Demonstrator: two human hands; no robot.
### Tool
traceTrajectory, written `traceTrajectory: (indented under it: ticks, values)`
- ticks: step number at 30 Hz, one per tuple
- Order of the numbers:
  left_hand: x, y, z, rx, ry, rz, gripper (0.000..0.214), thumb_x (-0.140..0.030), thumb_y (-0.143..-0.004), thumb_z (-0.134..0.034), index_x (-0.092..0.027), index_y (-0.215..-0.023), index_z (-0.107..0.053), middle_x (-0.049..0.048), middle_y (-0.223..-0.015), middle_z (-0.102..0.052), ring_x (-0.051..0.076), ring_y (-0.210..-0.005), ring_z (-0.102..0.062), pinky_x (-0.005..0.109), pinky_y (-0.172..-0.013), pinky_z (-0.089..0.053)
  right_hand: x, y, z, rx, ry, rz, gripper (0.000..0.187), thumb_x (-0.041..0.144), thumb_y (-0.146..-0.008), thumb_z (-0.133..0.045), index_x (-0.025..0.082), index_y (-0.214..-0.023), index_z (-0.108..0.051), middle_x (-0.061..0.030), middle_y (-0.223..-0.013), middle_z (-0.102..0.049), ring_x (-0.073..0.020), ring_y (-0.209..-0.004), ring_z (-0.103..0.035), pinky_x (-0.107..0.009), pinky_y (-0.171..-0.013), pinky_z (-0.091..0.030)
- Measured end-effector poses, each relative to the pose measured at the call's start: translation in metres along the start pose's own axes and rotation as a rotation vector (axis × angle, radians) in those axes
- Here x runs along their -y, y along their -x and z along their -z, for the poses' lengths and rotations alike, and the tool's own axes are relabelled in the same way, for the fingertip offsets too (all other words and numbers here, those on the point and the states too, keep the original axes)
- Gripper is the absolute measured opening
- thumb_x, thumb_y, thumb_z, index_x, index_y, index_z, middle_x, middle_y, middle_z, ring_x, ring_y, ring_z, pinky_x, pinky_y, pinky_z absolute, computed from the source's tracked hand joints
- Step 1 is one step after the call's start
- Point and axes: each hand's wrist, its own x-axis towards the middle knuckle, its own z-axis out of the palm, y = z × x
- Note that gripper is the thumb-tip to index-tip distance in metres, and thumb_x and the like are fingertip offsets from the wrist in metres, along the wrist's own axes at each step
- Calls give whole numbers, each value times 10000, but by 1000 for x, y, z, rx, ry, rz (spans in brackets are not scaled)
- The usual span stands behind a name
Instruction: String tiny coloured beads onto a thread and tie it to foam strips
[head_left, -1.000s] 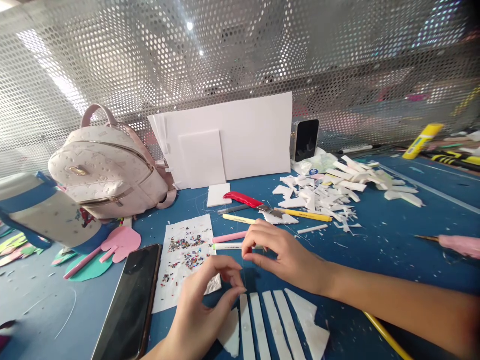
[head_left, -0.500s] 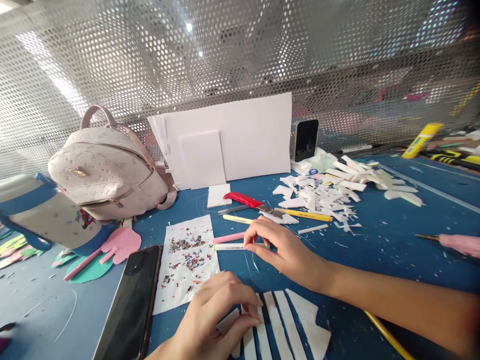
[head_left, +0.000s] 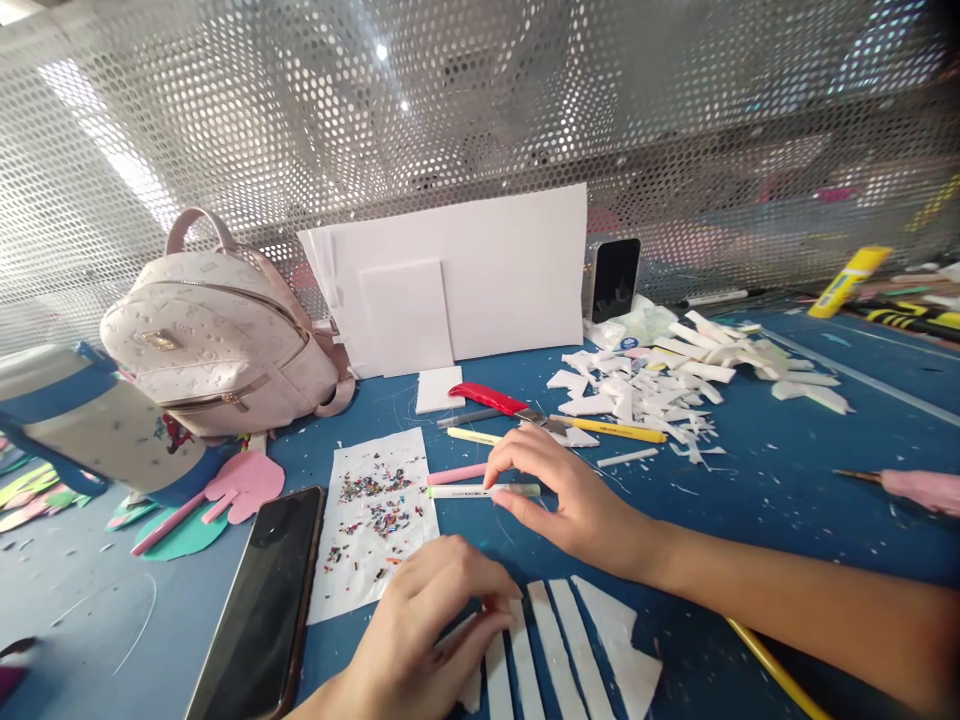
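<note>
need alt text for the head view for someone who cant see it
A person's left hand is over white strips on a blue table, and the right hand is curled by a pale pen. Around them are a paper sheet with colourful bits, a red-handled knife and white scraps, with a backpack and white board behind.

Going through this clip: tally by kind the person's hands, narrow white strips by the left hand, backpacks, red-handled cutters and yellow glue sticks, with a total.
Left hand and right hand: 2
Narrow white strips: 4
Backpack: 1
Red-handled cutter: 1
Yellow glue stick: 1
Total: 9
</note>
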Motion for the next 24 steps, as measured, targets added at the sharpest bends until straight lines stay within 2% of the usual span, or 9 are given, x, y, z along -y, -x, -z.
traceTrajectory:
  ticks: [5, 7, 14, 19, 21, 24]
  values:
    - [4, -3, -1, -173, -47, 201, 143, -76, -863, -585, -216, -884, -605, 1, -776, -642, 137, -688, -597, 237, -644, -497, 6, 0, 2, 245, -112, 141, 168, 318, -990, -505, 181, -972, -601, -43, -931, -631, -178, -902, -546, -347, -878, -431]
    - [5, -5, -1, -200, -48, 229, 152, -68, -851, -587, -217, -871, -606, -6, -770, -642, 135, -681, -590, 236, -641, -493, 6, 0, 1, 280, -91, 144, 182, 325, -989, -518, 175, -939, -607, -37, -885, -633, -163, -841, -557, -342, -861, -443]
    - [5, -3, -1, -190, -48, 239, 159, -68, -848, -593, -220, -889, -611, -15, -780, -635, 126, -690, -584, 231, -651, -479, 4, -1, 0, 205, -126, 137, 128, 233, -982, -539, 188, -901, -628, -13, -850, -659, -137, -793, -579, -314, -842, -456]
    - [5, -6, 1, -197, -53, 246, 128, -98, -881, -562, -219, -888, -603, -17, -791, -633, 126, -716, -581, 229, -674, -471, 7, 0, 1, 177, -62, 98, 85, 199, -964, -557, 188, -900, -613, -4, -835, -630, -137, -809, -554, -287, -795, -448]
    - [6, -11, 12, -225, -99, 236, 100, -129, -898, -554, -219, -898, -598, -17, -803, -639, 128, -731, -589, 231, -695, -467, 8, 1, 1, 162, -39, 48, 76, 204, -965, -552, 192, -916, -610, -9, -852, -619, -135, -791, -548, -271, -742, -447]
    - [15, -20, 44, -261, -266, 247, 58, -216, -919, -543, -220, -941, -597, 3, -888, -667, 150, -785, -617, 248, -732, -465, 9, 2, 1, 151, -46, 8, 68, 199, -965, -547, 196, -937, -608, -19, -888, -619, -133, -794, -556, -263, -720, -446]
